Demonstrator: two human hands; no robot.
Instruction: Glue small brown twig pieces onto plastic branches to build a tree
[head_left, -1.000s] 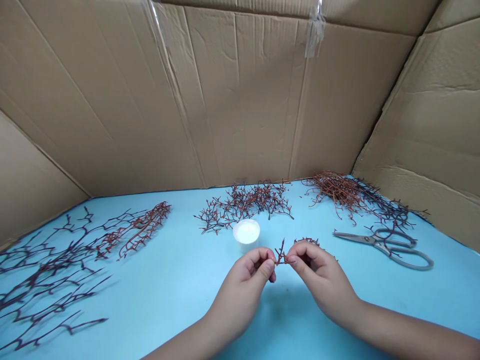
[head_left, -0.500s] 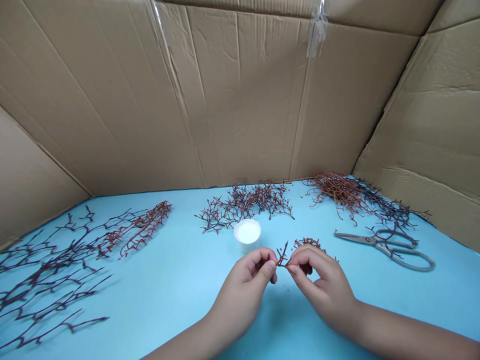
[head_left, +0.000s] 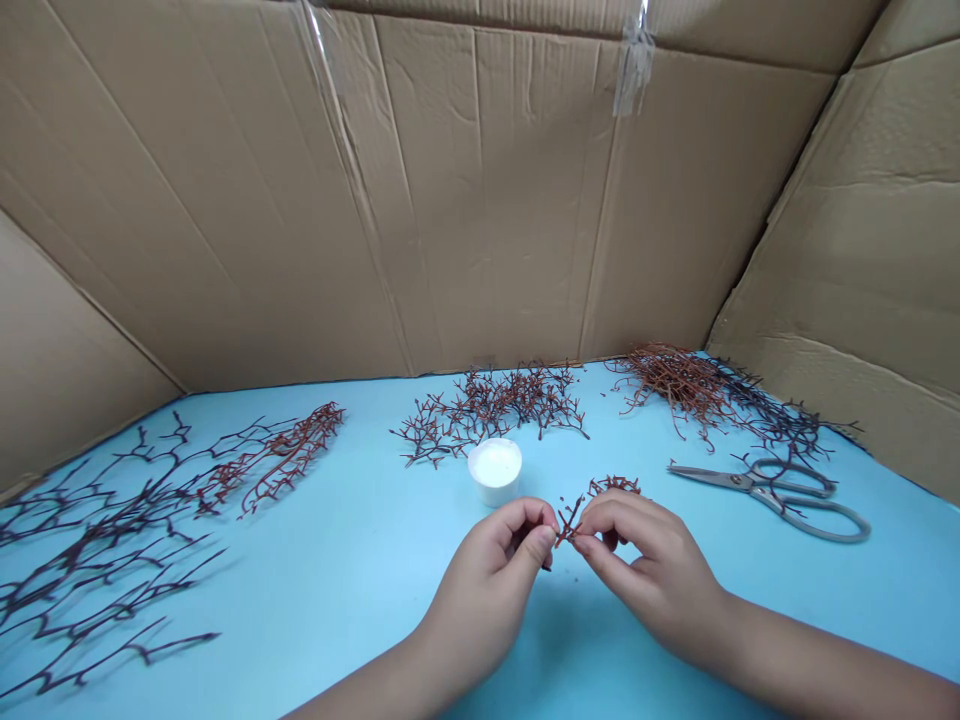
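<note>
Between my hands is a small reddish-brown branched twig [head_left: 568,522], raised a little over the blue tabletop. My left hand [head_left: 499,570] pinches its left end between thumb and forefinger, and a dark tip pokes out below those fingers. From the other side, the thumb and forefinger of my right hand [head_left: 649,565] are closed on the twig's right part. Just behind the left hand stands a small white cup [head_left: 496,473] with white contents. Partly hidden behind the right hand lies a little pile of short reddish twigs [head_left: 615,486].
A heap of branched twigs [head_left: 499,400] lies behind the cup. Thin reddish stems [head_left: 675,385] sit at the back right, near metal scissors [head_left: 757,485]. Long dark branches [head_left: 97,545] and a reddish bunch [head_left: 289,455] spread on the left. Cardboard walls [head_left: 480,200] enclose the table [head_left: 337,560].
The twig between my fingertips has turned slightly, and its prongs now cross and sit lower. Both hands have barely shifted; everything else is as it was.
</note>
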